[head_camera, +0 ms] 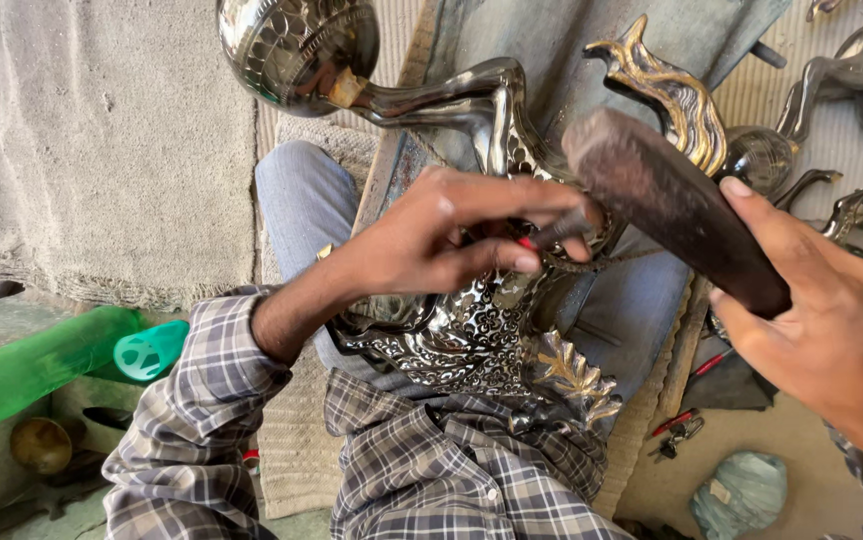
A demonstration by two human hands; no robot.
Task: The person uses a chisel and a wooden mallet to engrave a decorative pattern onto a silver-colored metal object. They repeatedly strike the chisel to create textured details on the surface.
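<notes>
A large polished metal horse figure [472, 330], silver with gilt mane and engraved scrollwork, lies across the person's lap, its smooth foreleg ending in a patterned ball. The work in hand looks like chasing the ornament. The right hand [832, 330] has its grip closed on a dark, worn wooden mallet [672, 205]; the left hand [432, 240] pinches a thin steel punch [557, 232] against the body. A square, light tap seems called for.
</notes>
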